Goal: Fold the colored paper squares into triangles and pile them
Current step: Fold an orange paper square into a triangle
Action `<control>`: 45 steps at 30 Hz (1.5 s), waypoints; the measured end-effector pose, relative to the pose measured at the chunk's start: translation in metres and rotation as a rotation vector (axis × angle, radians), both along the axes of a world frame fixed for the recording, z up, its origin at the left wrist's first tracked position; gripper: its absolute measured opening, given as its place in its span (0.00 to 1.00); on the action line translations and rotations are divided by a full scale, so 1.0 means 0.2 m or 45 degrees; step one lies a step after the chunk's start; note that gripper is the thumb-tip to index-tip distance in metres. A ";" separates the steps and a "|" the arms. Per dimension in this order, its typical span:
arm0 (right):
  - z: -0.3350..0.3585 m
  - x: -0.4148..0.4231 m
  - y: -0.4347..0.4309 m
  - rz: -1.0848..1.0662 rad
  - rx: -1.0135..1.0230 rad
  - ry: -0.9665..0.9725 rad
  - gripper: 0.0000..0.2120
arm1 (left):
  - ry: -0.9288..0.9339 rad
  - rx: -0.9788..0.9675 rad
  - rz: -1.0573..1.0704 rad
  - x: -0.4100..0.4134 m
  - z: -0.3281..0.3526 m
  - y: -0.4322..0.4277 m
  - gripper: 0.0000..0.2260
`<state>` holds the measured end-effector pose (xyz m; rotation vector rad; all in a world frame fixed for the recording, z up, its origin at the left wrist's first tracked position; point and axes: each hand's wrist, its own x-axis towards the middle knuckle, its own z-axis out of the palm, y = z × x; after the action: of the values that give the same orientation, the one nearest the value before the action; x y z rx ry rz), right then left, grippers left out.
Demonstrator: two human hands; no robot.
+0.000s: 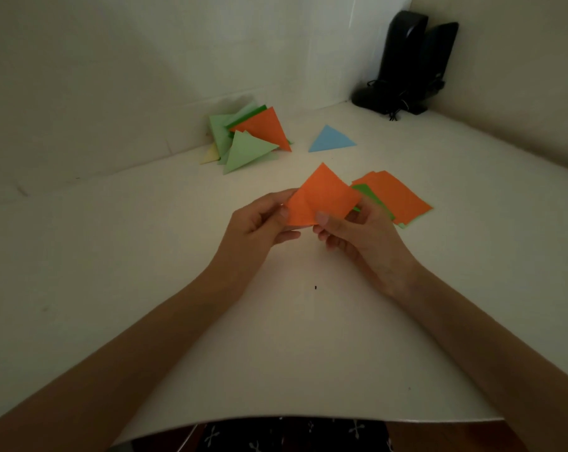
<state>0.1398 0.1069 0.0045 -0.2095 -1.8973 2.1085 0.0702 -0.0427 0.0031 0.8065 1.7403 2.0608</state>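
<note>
Head view: both hands hold one orange paper square [321, 195] above the white table [145, 256], tilted corner-up, likely for folding. The left hand [259, 220] pinches its left edge; the right hand [354, 230] pinches its near corner. Just right lies the stack of unfolded squares [396, 197]. Farther left, against the wall, sits the pile of folded triangles [250, 135]; a blue triangle [331, 140] lies apart.

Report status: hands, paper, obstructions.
Left hand, right hand pinching orange square, not yet folded. Triangle pile behind, blue triangle apart. Nothing blocking.
</note>
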 end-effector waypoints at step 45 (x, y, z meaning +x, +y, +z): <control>0.04 0.00 0.02 -0.137 0.308 -0.043 0.11 | 0.244 -0.404 0.039 -0.09 0.04 -0.06 0.09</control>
<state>0.1406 0.1114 0.0128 -0.2884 -2.0888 1.7990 0.0527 -0.0540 0.0109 0.9031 2.1239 1.7071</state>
